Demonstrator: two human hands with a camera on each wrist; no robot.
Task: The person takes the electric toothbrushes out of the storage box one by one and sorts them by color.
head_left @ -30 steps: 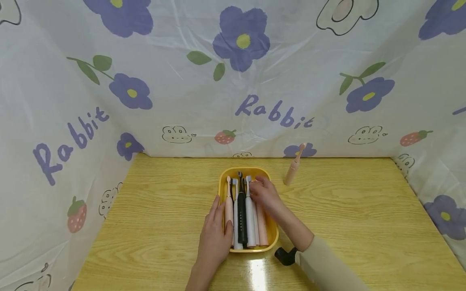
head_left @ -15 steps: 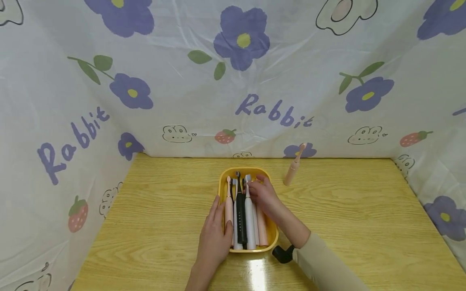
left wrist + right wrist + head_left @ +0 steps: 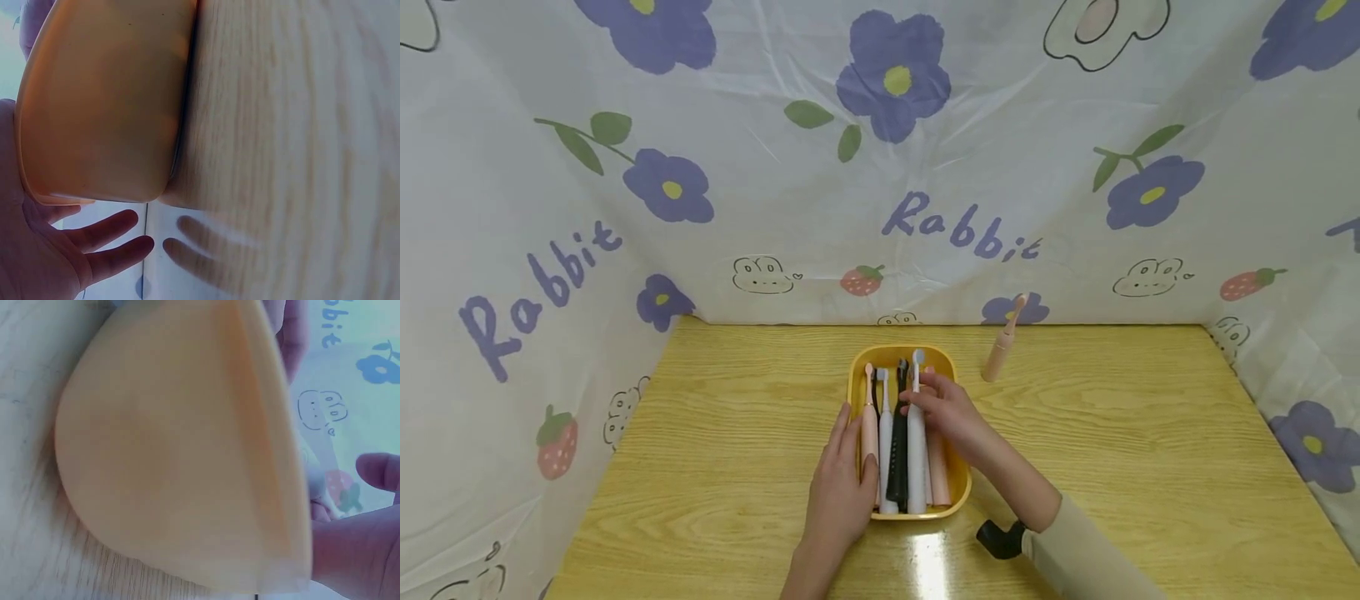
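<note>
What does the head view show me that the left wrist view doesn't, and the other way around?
Only the head view: the toothbrushes inside the yellow bin, and the pink toothbrush standing outside it.
Only the left wrist view: the bin's outer wall down to the tabletop, with what looks like a reflection of the left hand.
Both: the bin, the tabletop and the left hand.

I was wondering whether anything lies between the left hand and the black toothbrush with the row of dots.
Yes: in the basket, a pink brush and then a white brush lie between the left hand and the black toothbrush.
</note>
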